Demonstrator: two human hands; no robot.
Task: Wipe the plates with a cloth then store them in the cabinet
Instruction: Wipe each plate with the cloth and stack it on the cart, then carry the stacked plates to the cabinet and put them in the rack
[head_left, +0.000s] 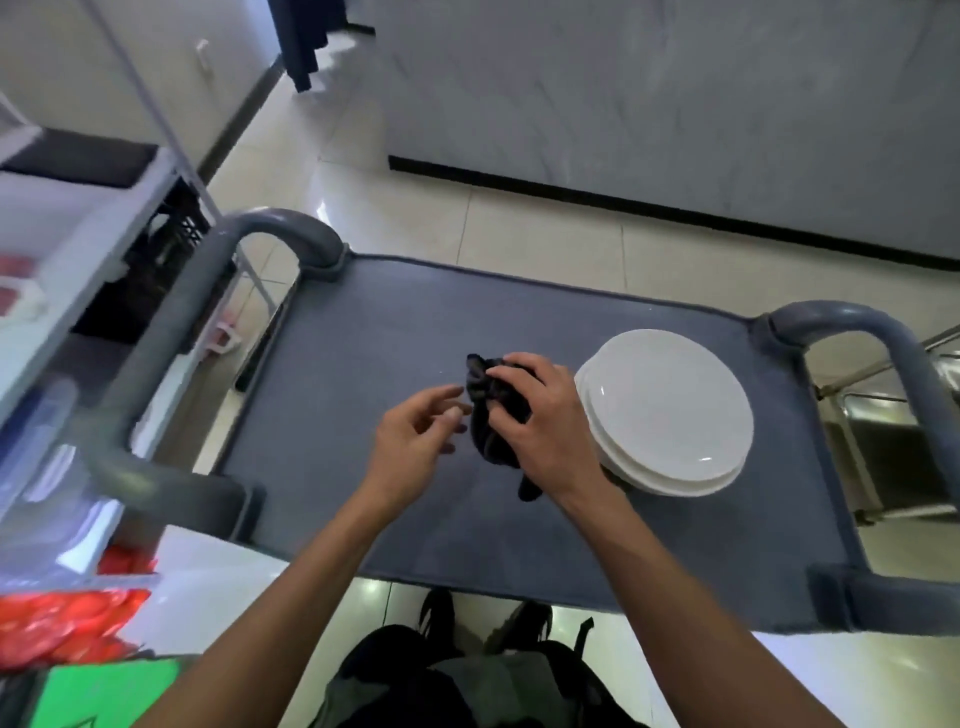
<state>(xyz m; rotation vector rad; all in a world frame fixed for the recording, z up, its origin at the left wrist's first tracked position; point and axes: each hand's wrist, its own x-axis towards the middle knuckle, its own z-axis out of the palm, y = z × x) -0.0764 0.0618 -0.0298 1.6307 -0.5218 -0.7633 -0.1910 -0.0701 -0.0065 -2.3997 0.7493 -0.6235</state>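
My right hand (540, 421) grips the bunched dark cloth (491, 415) just left of the stacked white plates (670, 410), I judge to gather it into a wiping pad. My left hand (415, 441), fingers loosely spread and holding nothing, hovers just left of the cloth. The plates sit unwiped on the grey cart top (363, 364); no cabinet shows.
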